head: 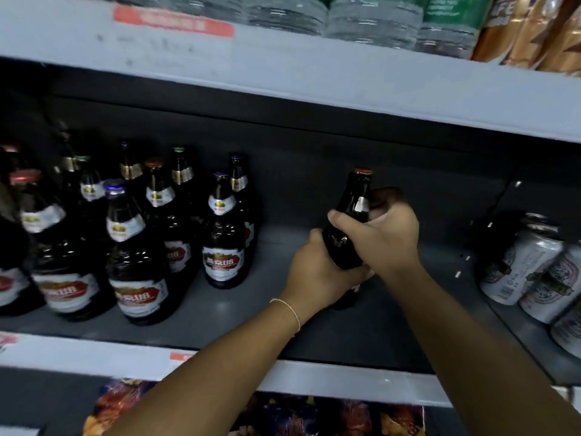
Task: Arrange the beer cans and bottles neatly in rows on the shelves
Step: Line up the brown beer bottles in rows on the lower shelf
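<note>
A: Where's the bottle?

B: Dark beer bottle (351, 221), centre-right of frame, on the middle shelf (267, 303) — red cap up, leaning a little left. Well apart from the bottle group (132, 234) at left; cans (531, 272) sit at far right.

A: Is its base on the shelf?

B: Can't tell, the hands hide it.

A: Step?

B: Looks like setting it into a row. To do it well — get it upright, base flat, then slide it left in line with the nearest labelled bottle (224, 234), label facing front, no knocking the neighbours.

A: Fingers?

B: Left hand (317, 275) wraps the lower body, fingers curled round it. Right hand (382, 231) grips the shoulder and neck from the right, thumb across the front, fingers closed tight on glass. Neither hand is loose.
</note>
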A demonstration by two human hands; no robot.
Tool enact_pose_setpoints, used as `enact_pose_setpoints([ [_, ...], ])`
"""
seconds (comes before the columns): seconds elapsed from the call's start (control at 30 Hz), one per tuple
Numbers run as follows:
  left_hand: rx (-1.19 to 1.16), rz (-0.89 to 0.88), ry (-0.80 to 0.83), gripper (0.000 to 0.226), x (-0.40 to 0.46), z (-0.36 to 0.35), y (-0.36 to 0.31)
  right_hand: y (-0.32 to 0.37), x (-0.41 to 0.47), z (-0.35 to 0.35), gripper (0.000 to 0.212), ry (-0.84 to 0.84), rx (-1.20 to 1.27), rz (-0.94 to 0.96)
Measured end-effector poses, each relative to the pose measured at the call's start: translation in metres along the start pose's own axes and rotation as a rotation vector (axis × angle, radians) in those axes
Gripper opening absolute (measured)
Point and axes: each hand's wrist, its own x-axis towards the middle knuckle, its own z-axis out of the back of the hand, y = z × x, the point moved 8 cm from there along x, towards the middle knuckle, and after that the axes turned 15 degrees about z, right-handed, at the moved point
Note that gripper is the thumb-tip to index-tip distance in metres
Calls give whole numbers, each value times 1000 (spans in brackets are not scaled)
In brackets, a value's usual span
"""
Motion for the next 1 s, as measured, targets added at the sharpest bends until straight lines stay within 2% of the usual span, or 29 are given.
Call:
enact_pose_setpoints([
  [0.1,-61,-2,-18,69,-5,30,14,18,-7,-20,47,46,36,-18],
  [0.17,-125,15,37,67,-6,46,26,27,-11,-34,45,112,107,-28],
  [0.3,-259,-7,222,36,-12,68,49,48,-18,-60,36,321,272,19],
  [0.33,-281,-3,251,35,-15,72,55,52,-22,-66,30,395,296,29],
  [0.4,-287,15,254,48,-20,85,66,61,-33,-80,19,540,347,26],
  [0.47,-265,30,244,60,-23,96,77,70,-44,-92,20,623,396,13],
  [0.6,-278,42,323,69,-26,108,91,90,-56,-109,12,558,384,102],
  [0.73,-327,32,376,62,-32,124,97,106,-68,-122,13,475,344,184],
  [0.83,-366,56,370,70,-36,134,105,111,-72,-125,14,382,361,156],
  [1.0,-342,14,304,63,-44,148,109,110,-78,-131,15,268,356,60],
])
